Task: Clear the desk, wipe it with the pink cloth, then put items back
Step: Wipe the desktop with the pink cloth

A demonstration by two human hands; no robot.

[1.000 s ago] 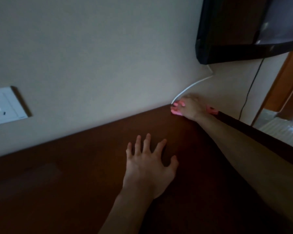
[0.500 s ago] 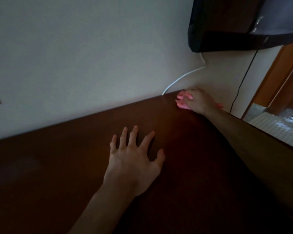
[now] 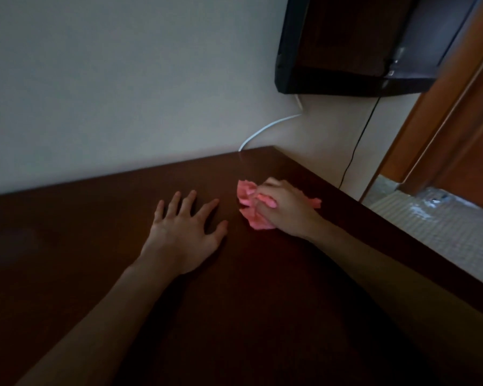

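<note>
The dark brown desk (image 3: 101, 274) fills the lower part of the view and runs up to a pale wall. A crumpled pink cloth (image 3: 248, 203) lies on the desk top a little in from the far right corner. My right hand (image 3: 286, 211) presses down on it with the fingers curled into the fabric; part of the cloth sticks out behind the hand. My left hand (image 3: 183, 232) rests flat on the desk just left of the cloth, fingers spread, holding nothing.
A black television (image 3: 360, 45) hangs on the wall above the desk's far right corner. A white cable (image 3: 262, 129) and a black cable (image 3: 357, 140) run down the wall there. A wooden door frame (image 3: 441, 121) and pale floor lie past the desk's right edge.
My right hand has dragged the pink cloth from the far corner by the wall back toward me across the desk. My left hand stays flat on the desk.
</note>
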